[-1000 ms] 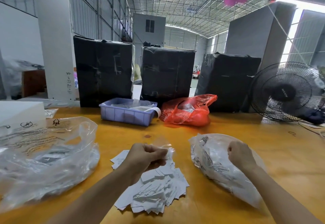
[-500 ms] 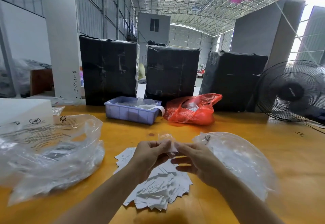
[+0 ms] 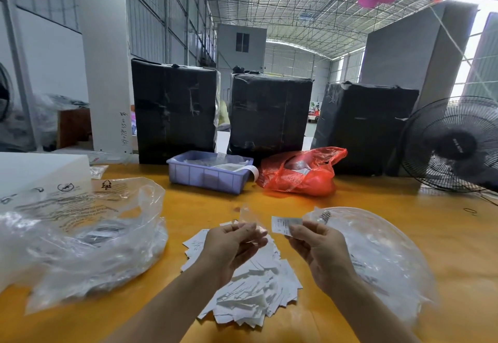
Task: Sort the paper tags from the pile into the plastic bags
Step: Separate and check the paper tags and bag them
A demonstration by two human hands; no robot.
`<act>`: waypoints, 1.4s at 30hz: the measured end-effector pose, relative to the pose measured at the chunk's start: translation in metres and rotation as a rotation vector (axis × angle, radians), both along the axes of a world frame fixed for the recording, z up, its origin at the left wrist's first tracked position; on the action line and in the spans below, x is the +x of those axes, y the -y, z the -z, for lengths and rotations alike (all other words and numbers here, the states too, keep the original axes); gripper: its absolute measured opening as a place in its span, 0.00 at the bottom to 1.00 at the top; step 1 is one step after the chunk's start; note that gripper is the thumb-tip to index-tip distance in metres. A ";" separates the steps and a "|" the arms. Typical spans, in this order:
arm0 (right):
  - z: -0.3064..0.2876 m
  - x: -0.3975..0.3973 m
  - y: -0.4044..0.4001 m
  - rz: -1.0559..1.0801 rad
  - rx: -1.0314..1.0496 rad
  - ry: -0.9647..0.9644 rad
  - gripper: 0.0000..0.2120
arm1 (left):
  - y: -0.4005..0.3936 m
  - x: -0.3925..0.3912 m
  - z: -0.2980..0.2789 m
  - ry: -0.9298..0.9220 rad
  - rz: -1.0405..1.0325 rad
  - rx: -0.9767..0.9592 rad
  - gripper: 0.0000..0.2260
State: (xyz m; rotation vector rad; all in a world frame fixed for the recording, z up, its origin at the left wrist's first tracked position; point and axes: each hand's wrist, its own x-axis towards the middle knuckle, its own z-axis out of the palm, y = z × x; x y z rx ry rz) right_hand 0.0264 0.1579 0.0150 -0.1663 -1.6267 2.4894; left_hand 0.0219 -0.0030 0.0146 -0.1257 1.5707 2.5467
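Paper tags (image 3: 242, 286) lie heaped on the yellow table (image 3: 377, 202), between a large clear bag (image 3: 89, 237) at the left and another (image 3: 377, 248) at the right. Above the heap, the left hand (image 3: 231, 245) pinches a small clear bag (image 3: 249, 214). The right hand (image 3: 320, 251), joined to it half a second ago, has drawn apart, pinching one tag (image 3: 283, 224), probably ready to slip in.

bare table (image 3: 377, 202) ahead (bags (image 3: 80, 240) flanking)

fan (image 3: 455, 144): cut by right edge | pile (image 3: 242, 288): partly behind forearms | tag (image 3: 281, 225) print: unreadable
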 end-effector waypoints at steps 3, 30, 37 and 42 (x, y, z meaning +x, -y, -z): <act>0.003 0.006 0.000 -0.018 -0.003 -0.052 0.15 | -0.002 -0.002 0.003 0.026 -0.013 0.030 0.03; 0.012 0.021 0.007 0.003 0.315 -0.196 0.07 | -0.015 0.002 0.011 0.040 -0.049 0.162 0.07; 0.013 0.023 0.009 -0.026 0.322 -0.170 0.05 | -0.014 0.004 0.008 0.034 -0.032 0.187 0.05; 0.013 0.022 0.007 0.024 0.281 -0.178 0.05 | -0.012 0.004 0.008 0.024 -0.029 0.204 0.05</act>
